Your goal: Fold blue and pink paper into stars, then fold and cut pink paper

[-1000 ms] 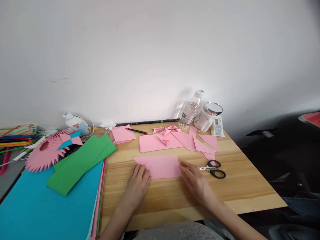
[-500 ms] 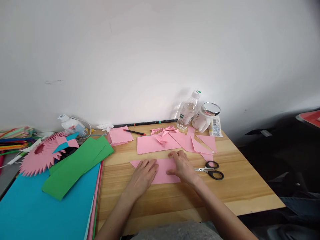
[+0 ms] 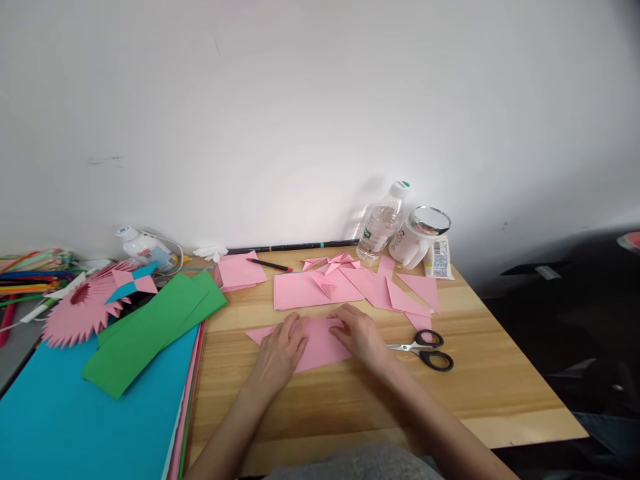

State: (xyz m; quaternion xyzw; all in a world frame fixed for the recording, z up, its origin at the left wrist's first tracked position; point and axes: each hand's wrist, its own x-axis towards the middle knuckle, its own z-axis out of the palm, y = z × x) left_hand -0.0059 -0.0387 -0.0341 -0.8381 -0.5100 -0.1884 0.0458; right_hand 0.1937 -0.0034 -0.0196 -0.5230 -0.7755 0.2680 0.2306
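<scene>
A pink sheet of paper [image 3: 320,343] lies on the wooden table in front of me, its pointed left end showing past my left hand [image 3: 281,350]. That hand rests on the sheet with its fingers stretched out and the thumb apart. My right hand [image 3: 363,337] has curled fingers and closes on the right part of the sheet near its upper edge. The fingertips partly cover the paper there. Beside the right hand lie scissors [image 3: 420,348] with black handles, blades pointing toward it.
Behind the sheet are pink strips [image 3: 300,290], folded pink pieces [image 3: 335,265] and a black pencil [image 3: 270,265]. A water bottle [image 3: 383,223] and white mug [image 3: 413,243] stand by the wall. Green strips [image 3: 145,333] lie on blue paper [image 3: 100,413] at left, near a pink fan-like paper ring [image 3: 63,313].
The pink sheet has shifted slightly left and turned a little. My left hand has moved slightly left, and the right hand's fingers have drawn closer together on the paper.
</scene>
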